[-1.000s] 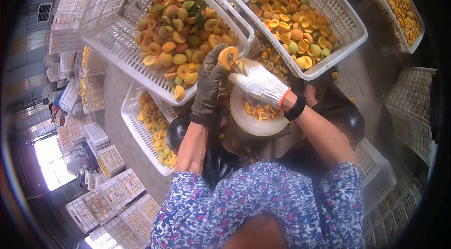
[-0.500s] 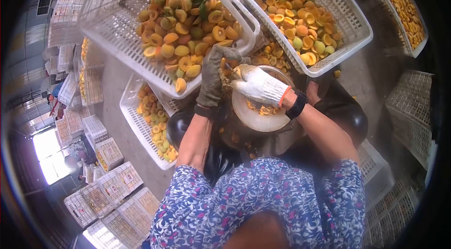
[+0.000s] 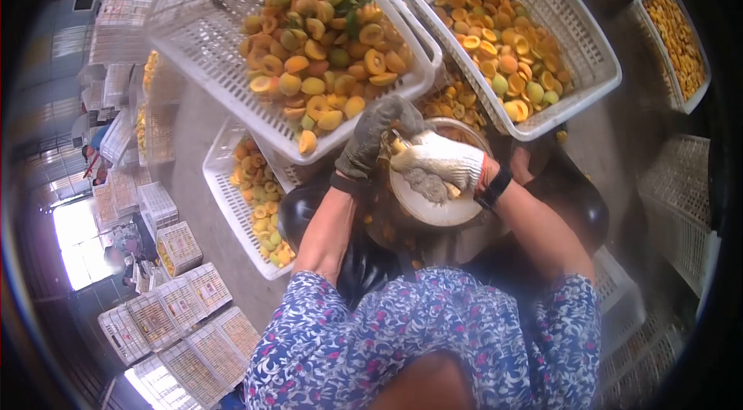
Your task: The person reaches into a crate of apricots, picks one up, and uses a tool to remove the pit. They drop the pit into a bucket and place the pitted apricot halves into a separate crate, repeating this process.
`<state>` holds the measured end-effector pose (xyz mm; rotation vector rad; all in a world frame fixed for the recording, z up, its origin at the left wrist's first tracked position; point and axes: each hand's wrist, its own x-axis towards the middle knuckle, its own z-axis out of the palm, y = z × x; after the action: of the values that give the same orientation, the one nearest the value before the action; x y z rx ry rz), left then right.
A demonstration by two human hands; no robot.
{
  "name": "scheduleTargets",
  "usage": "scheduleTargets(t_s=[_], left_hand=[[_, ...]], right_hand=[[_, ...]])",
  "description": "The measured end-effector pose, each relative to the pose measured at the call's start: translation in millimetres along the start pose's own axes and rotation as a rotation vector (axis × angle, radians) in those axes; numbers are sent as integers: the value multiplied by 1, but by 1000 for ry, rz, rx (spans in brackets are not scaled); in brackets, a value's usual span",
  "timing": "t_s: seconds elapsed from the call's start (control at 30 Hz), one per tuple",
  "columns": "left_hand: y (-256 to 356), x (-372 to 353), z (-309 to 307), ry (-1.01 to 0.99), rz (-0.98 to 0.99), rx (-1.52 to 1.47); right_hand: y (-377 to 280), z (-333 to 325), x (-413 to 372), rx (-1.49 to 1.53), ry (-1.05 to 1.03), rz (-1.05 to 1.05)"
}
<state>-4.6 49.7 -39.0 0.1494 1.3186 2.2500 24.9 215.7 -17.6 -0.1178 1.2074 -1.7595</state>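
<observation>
My left hand [image 3: 374, 136], in a dirty grey glove, is closed at the lower edge of the large crate of halved apricots [image 3: 325, 46]. My right hand [image 3: 437, 165], in a white glove with a grey-stained palm, meets it with fingers curled. Between the two hands shows a small yellowish piece, mostly covered by the gloves, so what each hand grips cannot be made out. Just beneath my right hand is a round whitish bowl [image 3: 441, 214], partly hidden by the glove.
A second crate of apricot halves [image 3: 503, 46] stands at upper right, and a lower crate [image 3: 259, 201] at left. Farther right is another filled crate [image 3: 676, 42]. Stacked crates [image 3: 174, 302] line the left side. Dark-covered knees flank the bowl.
My right hand has turned, so its grey-stained palm side now shows and it covers more of the bowl's left part. Both hands sit slightly lower and farther right in the view.
</observation>
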Motion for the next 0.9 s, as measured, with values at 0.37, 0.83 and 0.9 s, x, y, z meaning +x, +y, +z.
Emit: scheduleTargets(t_s=[0.37, 0.83, 0.9], left_hand=[[-1, -9, -26, 557, -19, -165], [25, 24, -84, 563, 108, 2247], [17, 26, -90, 615, -21, 2255]], right_hand=[[32, -23, -9, -1421, 117, -15], [34, -40, 10, -1398, 190, -308], [27, -37, 5, -1380, 203, -336]])
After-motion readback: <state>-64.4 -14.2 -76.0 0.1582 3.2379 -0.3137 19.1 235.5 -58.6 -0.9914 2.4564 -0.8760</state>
